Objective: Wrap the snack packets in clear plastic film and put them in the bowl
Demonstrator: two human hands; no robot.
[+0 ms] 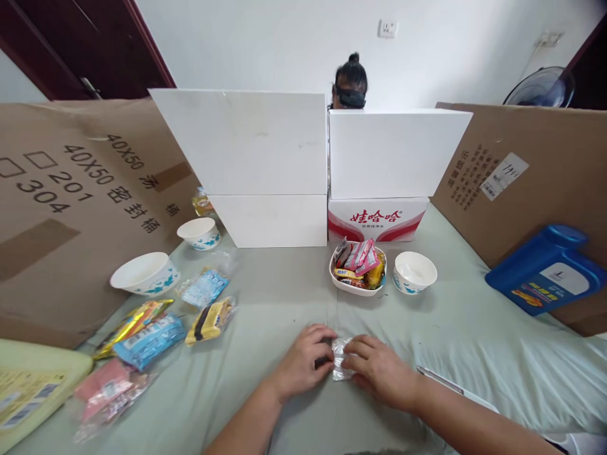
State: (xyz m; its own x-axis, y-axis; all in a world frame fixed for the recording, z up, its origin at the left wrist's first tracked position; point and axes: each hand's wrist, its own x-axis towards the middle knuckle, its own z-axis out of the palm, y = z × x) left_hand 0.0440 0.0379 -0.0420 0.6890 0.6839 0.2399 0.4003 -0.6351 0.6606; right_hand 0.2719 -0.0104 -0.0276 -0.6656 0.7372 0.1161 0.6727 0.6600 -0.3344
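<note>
A small shiny silvery packet (342, 373) lies at the near middle of the cloth-covered surface, between my two hands. My left hand (306, 361) curls its thumb and fingers onto the packet's left edge. From the right, the bent fingers of my right hand (379, 371) cover the packet's other side. What kind of packet it is cannot be made out. Beyond the hands stands a white bowl (353, 291) heaped with wrapped snacks (360, 258). Beside it, to the right, is a white paper bowl (415, 273) with a blue pattern.
Several snack packs, including a blue one (150, 340) and a yellow one (211, 320), lie at left near two paper bowls (145, 273). A blue bottle (545, 268) leans at right. Cardboard (531, 151) and white boxes (279, 218) enclose the area; a person (349, 88) is behind.
</note>
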